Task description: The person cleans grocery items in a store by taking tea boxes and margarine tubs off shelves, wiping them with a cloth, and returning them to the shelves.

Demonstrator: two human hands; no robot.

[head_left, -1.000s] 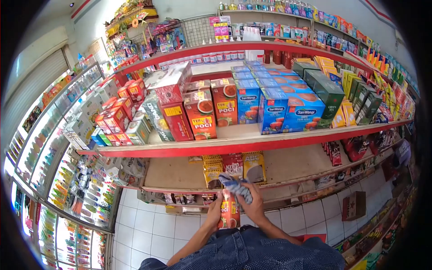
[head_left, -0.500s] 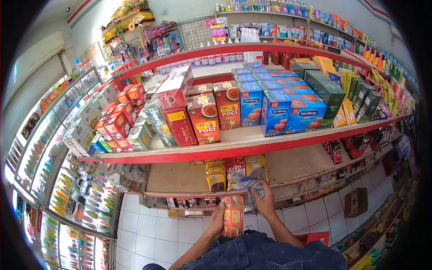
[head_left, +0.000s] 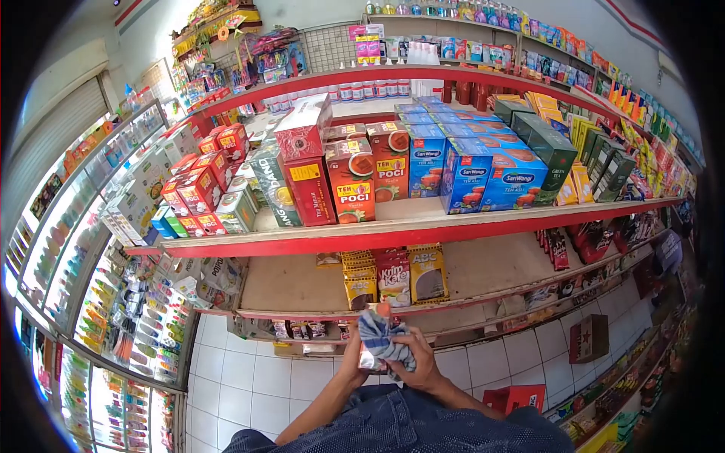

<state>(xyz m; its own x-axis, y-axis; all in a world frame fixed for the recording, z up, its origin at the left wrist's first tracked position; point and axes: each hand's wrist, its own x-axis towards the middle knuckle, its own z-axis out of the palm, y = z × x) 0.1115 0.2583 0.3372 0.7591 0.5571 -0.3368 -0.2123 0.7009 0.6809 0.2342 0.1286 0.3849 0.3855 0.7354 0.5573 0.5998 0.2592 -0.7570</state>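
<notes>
In front of my body, my left hand (head_left: pixel 352 364) grips the left side of an orange-red box (head_left: pixel 384 309). Most of that box is covered by a blue-and-white striped cloth (head_left: pixel 387 343); its orange top end and a pale, shiny lower part show. My right hand (head_left: pixel 423 365) is closed on the crumpled cloth and presses it against the box. Just beyond both hands, on the lower shelf, stand yellow ABC packets (head_left: pixel 428 275) and a red-and-white Krim Kafe packet (head_left: pixel 393 281).
The upper shelf's red front edge (head_left: pixel 340 241) runs across the view. On it stand Teh Poci boxes (head_left: pixel 352 181), blue SariWangi boxes (head_left: pixel 515 181) and dark green tea boxes (head_left: pixel 555 151). A glass cabinet (head_left: pixel 113 317) is at left. A brown carton (head_left: pixel 590 338) sits on the tiled floor.
My right hand has brought the cloth leftward and down onto the box, covering much of it. The box has turned and moved up slightly in my left hand.
</notes>
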